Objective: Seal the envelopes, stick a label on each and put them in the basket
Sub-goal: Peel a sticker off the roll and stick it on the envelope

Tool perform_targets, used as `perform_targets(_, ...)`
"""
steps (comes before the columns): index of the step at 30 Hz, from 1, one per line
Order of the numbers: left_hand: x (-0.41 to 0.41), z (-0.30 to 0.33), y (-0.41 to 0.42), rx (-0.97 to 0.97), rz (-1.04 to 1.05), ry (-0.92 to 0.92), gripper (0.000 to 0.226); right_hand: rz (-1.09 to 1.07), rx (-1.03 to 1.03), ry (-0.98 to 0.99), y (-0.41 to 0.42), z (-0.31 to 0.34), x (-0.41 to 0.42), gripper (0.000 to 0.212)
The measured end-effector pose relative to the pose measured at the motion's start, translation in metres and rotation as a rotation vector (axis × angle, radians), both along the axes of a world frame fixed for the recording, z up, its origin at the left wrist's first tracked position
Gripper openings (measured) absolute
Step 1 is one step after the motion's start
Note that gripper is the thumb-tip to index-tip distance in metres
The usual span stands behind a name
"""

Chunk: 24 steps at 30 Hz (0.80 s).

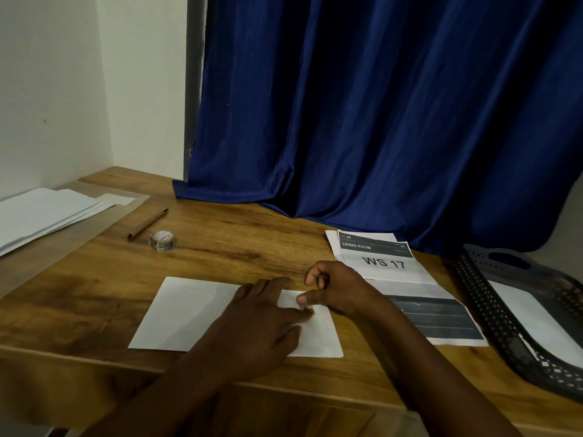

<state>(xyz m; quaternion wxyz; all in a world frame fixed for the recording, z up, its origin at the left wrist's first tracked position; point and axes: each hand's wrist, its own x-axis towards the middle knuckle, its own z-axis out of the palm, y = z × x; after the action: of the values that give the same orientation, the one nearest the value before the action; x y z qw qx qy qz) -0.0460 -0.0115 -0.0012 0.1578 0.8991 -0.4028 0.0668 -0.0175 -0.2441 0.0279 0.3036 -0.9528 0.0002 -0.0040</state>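
From the head view, a white envelope [202, 313] lies flat on the wooden table [239, 247] near its front edge, and both hands work at its right half. The left hand [262, 323] rests on the paper with fingers stretched flat, pressing it down, while the right hand [331, 288] has its fingers curled and its thumb and a fingertip pinching something small at the envelope's surface; it looks like a short piece of tape or the edge of a label, though the object is too small and dim to tell which. My judgement is that this is a sticking step, and the risk is that the small piece goes down crooked or wrinkled, or clings to the fingertip and lifts away, if the right hand pulls off before the piece is pressed flat; the envelope could also slide toward the table edge if the left hand eases its pressure. Around them, a roll of clear tape [162, 241] sits near a brown pen [147, 223], both well apart from the hands toward the back left, and a stack of white envelopes [47, 212] lies at the far left. A printed sheet reading "WS 17" [397, 279] lies just beside the right hand, partly under the wrist. The dark basket [492, 320] stands at the right edge with something white already in it, and the printed sheet lies between the envelope and the basket. A blue curtain [378, 121] hangs behind the table.
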Motion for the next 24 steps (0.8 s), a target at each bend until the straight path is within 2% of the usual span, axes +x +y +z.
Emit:
perform_targets(4, 0.0, 0.001, 0.001, -0.019, -0.007, 0.006, 0.045, -0.039, 0.019, -0.033, 0.0, -0.003, 0.001, 0.041)
perform_targets(8, -0.001, 0.0, 0.001, -0.015, -0.002, -0.002, 0.047, -0.041, 0.02, -0.043, 0.0, -0.004, -0.002, 0.043)
perform_targets(13, -0.002, 0.001, 0.002, -0.027, -0.01, -0.014, 0.05, 0.006, 0.131, -0.037, 0.0, -0.003, -0.01, 0.05)
perform_targets(24, 0.001, -0.002, 0.001, -0.036, -0.017, 0.014, 0.047, -0.077, 0.006, -0.114, 0.007, -0.011, -0.009, 0.043)
